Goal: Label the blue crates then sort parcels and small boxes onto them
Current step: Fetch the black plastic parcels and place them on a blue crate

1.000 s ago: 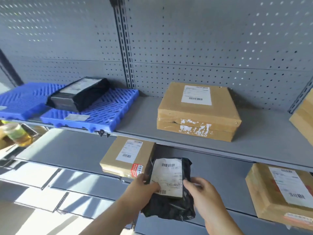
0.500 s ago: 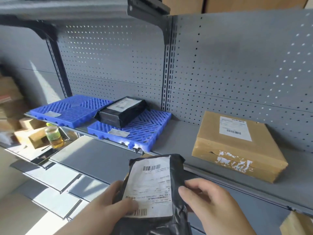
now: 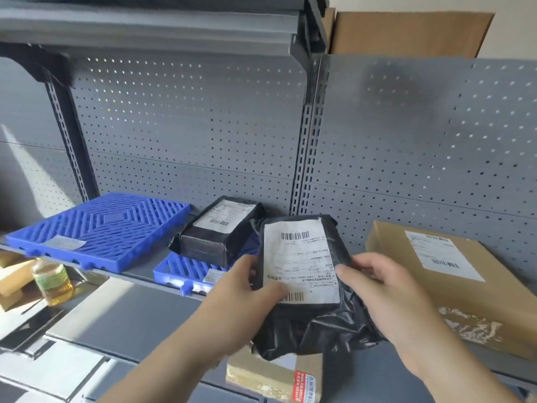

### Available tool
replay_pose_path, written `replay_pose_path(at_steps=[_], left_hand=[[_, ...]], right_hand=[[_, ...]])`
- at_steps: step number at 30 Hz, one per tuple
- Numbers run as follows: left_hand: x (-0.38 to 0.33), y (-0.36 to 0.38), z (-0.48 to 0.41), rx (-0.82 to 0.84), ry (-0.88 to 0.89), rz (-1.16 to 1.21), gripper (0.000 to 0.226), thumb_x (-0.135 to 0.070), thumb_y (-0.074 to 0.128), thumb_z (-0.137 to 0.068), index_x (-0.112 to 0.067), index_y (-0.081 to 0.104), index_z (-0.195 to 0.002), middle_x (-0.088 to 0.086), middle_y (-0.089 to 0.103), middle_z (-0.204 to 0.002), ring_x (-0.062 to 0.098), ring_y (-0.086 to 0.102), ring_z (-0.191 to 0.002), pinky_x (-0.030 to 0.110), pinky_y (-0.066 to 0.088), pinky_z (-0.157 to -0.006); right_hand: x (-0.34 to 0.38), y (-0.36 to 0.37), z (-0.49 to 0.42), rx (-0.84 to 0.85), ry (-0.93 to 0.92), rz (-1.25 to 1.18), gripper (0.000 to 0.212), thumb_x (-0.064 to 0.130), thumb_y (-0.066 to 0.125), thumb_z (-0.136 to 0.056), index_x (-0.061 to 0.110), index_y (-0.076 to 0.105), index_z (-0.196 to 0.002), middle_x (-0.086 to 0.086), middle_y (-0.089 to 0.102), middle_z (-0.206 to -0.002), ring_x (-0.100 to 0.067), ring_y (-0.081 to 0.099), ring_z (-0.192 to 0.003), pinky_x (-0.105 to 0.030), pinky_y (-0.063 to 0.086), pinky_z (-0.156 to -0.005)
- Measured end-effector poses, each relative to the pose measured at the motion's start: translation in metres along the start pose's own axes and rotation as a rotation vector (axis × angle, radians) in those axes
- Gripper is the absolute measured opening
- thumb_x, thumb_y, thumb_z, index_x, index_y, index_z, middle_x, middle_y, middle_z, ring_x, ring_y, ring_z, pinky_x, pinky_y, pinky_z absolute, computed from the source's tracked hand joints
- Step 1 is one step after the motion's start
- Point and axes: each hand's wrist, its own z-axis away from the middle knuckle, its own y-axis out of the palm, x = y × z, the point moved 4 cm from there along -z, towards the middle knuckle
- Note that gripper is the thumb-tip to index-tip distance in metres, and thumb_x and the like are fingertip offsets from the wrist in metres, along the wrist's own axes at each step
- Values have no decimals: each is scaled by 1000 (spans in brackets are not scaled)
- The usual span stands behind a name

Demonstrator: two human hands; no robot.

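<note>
Nearest, the left hand [image 3: 241,309] and right hand [image 3: 386,303] grip 1 black parcel [image 3: 313,330] by its 2 side edges, thumbs on its white label [image 3: 302,257], holding it in the air above a small box [image 3: 273,376]. Just behind sits the nearer blue crate [image 3: 180,270], largely covered by a second parcel [image 3: 220,231], so free room looks tight. Best to match label to the crate's tag [image 3: 213,276], then lay the bag flat, nothing overhanging the front edge. The farther blue crate [image 3: 101,225] lies left.
</note>
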Motion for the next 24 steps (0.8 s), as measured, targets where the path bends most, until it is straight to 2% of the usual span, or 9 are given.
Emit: replay_pose_path(at_steps=[4, 7, 11, 13, 15, 17, 19, 22, 24], left_hand=[[1, -11, -43, 10, 27, -76, 28, -39, 68, -88, -33, 59, -113, -17, 73, -104, 5, 72, -92, 35, 61, -85], [2, -17, -72, -3, 52, -149, 22, -37, 63, -88, -28, 61, -108, -15, 73, -99, 8, 71, -91, 36, 60, -84], [3, -18, -102, -21, 91, -242, 12, -27, 59, -90, -23, 64, -100, -15, 73, -91, 5, 67, -75, 15, 51, -56], [5, -15, -115, -34, 86, -283, 7, -21, 56, -91, -18, 60, -97, -12, 69, -88, 6, 62, -71, 13, 42, -45], [6, -11, -125, -57, 81, -325, 7, -18, 54, -92, -13, 54, -97, -6, 64, -88, 10, 58, -69, 18, 39, -44], [6, -6, -134, -64, 85, -389, 11, -16, 52, -93, -11, 49, -103, -4, 61, -91, 8, 55, -73, 23, 40, -49], [6, -3, -140, -55, 81, -453, 17, -11, 50, -95, -9, 43, -111, -3, 57, -90, 4, 49, -70, 20, 40, -52], [3, 2, -149, -19, 64, -543, 52, -7, 47, -97, -5, 25, -144, -7, 51, -81, 9, 50, -68, 23, 41, -52], [3, 6, -154, 1, 52, -602, 69, -7, 46, -97, -6, 9, -155, -6, 52, -81, 12, 52, -70, 24, 38, -52]], right_hand=[[0, 19, -33, -116, 7, 55, 11, 37, 72, -87, 27, 72, -92, 13, 75, -87, -10, 72, -83, -44, 57, -85], [-6, 35, -53, -164, 35, 103, 23, 52, 71, -77, 33, 70, -91, 17, 73, -88, -9, 71, -85, -44, 57, -82], [-10, 49, -76, -203, 56, 133, 9, 37, 72, -88, 30, 65, -88, 16, 69, -86, -5, 66, -84, -28, 52, -73], [-12, 54, -88, -214, 57, 154, 8, 34, 71, -89, 30, 65, -89, 16, 69, -85, -5, 65, -81, -30, 52, -71], [-15, 60, -100, -221, 70, 168, 9, 33, 70, -88, 27, 66, -93, 13, 70, -85, -8, 66, -79, -32, 53, -69], [-21, 65, -111, -223, 84, 175, 9, 32, 70, -88, 26, 66, -93, 12, 70, -85, -10, 66, -80, -33, 53, -70], [-26, 68, -119, -215, 92, 191, 9, 32, 70, -88, 26, 65, -92, 13, 70, -86, -10, 65, -83, -32, 52, -72], [-34, 74, -127, -200, 107, 220, 10, 32, 68, -88, 25, 62, -88, 12, 68, -86, -9, 63, -81, -29, 48, -65], [-38, 76, -132, -185, 111, 221, 15, 30, 66, -91, 26, 55, -82, 14, 63, -83, -3, 58, -76, -24, 45, -60]])
